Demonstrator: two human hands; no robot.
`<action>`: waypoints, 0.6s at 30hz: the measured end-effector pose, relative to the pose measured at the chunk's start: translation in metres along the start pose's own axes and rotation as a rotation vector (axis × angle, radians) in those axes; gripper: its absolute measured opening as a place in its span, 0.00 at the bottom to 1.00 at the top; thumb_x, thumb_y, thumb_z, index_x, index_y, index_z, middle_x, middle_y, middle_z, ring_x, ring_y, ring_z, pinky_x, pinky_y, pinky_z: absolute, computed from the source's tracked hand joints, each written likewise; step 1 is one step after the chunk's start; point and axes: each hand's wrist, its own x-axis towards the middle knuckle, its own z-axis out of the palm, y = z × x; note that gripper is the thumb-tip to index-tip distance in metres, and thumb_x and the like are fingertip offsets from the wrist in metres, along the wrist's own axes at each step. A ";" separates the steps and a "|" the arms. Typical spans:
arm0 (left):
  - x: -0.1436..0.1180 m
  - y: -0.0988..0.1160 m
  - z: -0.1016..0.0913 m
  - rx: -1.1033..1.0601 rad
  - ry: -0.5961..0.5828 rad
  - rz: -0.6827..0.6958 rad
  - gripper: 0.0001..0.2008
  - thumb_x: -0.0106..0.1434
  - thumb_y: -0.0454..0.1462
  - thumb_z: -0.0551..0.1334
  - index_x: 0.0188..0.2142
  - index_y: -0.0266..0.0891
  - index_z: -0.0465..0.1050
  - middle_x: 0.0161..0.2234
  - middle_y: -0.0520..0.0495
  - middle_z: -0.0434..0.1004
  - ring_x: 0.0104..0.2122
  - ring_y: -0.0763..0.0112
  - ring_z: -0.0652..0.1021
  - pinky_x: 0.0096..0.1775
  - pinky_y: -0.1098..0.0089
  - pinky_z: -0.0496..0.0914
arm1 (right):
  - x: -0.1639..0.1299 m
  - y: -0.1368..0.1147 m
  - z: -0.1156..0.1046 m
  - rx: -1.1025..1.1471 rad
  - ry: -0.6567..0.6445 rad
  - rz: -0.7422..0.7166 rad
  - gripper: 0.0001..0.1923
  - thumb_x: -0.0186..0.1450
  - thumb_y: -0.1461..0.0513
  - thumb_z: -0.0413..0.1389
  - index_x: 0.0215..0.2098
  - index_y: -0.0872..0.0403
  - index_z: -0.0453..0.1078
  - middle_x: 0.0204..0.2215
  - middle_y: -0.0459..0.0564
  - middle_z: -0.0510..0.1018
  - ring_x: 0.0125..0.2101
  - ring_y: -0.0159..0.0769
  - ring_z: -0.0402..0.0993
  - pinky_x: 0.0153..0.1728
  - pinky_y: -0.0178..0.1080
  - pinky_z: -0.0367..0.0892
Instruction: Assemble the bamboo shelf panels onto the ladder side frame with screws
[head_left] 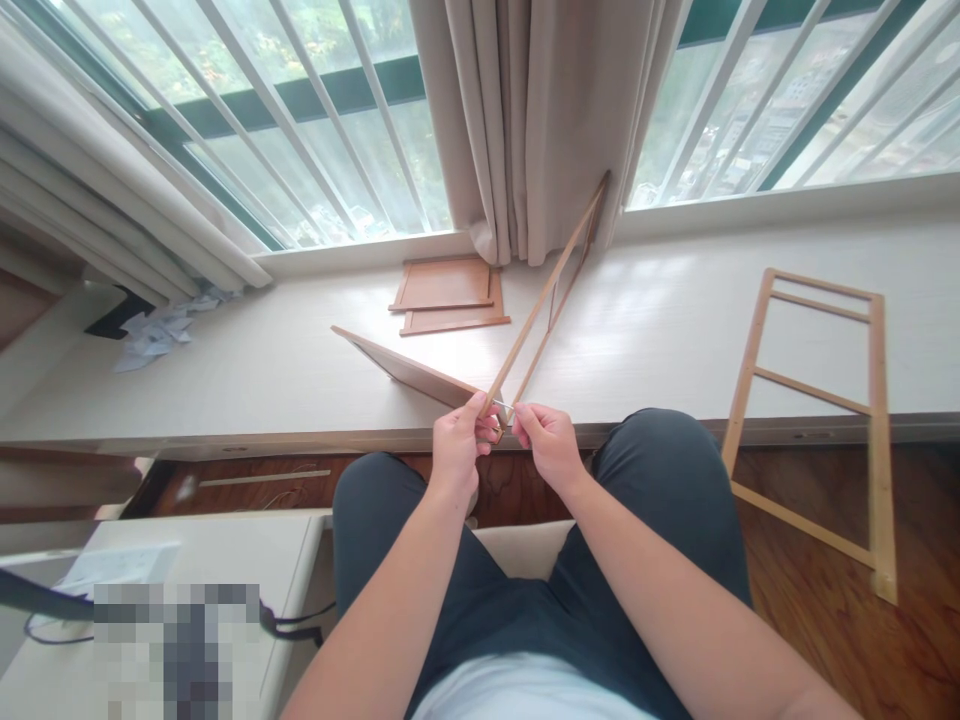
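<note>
Assembly looks early to me. My left hand (459, 440) is pinched on the near end of a frame (547, 290) at centre frame, its far end leaning on the curtain (525, 120); my right hand (546, 440) nips something small and thin against that end, too small to identify. A board (409, 370) meets that corner. Two panels (450, 295) and a second frame (817, 420) at right lie unjoined on the sill (675, 320).

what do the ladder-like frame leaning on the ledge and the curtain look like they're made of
Ladder-like frame: probably light wood or bamboo, with a pale tan matte finish and thin straight slats. Curtain: woven fabric, beige and matte, hanging in soft vertical folds.
</note>
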 end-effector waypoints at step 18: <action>-0.004 0.008 -0.001 0.046 -0.038 0.002 0.27 0.50 0.56 0.73 0.30 0.31 0.81 0.26 0.44 0.77 0.20 0.77 0.71 0.19 0.78 0.59 | 0.008 -0.009 -0.019 -0.516 -0.099 -0.419 0.23 0.76 0.52 0.49 0.26 0.52 0.66 0.24 0.46 0.69 0.27 0.35 0.66 0.32 0.37 0.59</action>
